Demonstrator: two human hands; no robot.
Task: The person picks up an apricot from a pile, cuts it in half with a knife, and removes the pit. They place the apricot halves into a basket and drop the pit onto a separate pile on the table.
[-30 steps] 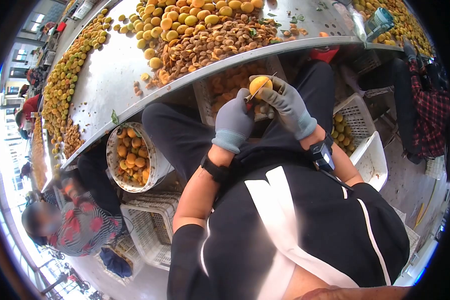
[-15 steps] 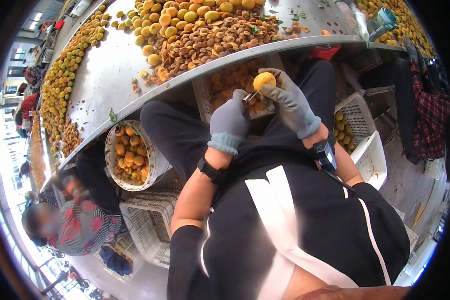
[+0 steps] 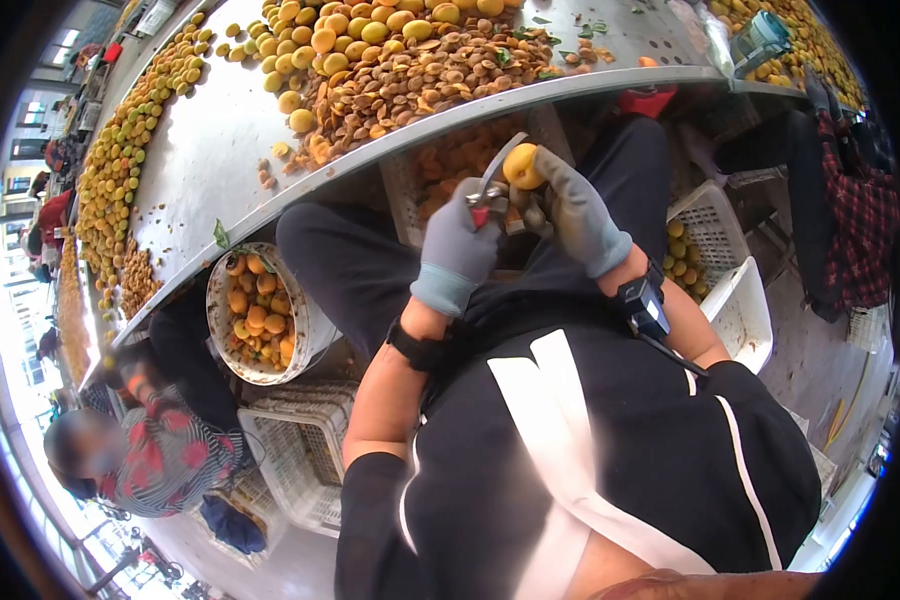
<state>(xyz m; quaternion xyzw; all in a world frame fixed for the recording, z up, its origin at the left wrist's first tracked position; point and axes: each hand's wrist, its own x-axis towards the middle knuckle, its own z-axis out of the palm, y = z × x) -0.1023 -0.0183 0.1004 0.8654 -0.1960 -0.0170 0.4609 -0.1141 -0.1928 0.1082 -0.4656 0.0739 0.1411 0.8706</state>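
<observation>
My left hand (image 3: 458, 245), in a grey glove, is closed on a small knife with a red handle (image 3: 480, 214). Its curved blade (image 3: 501, 165) points up and away from me, beside the fruit. In my gloved right hand (image 3: 582, 212) is a yellow-orange apricot (image 3: 522, 167), pinched between thumb and fingers. Both hands are above my lap, close together. Below and beyond them, under the table edge, a crate (image 3: 402, 200) holds orange fruit pieces, partly hidden by my hands.
A metal table (image 3: 225, 130) bears whole apricots (image 3: 355, 45) and a heap of brown pits (image 3: 420, 82). To my left stands a white bucket (image 3: 315, 325) of fruit, with stacked crates (image 3: 300, 450) and a seated person (image 3: 170, 450). Another crate (image 3: 715, 225) is at right.
The knife blade has swung from pointing at the apricot to standing upright beside it. My right hand has turned, its fingers now below the fruit, and the apricot sits slightly lower and further left.
</observation>
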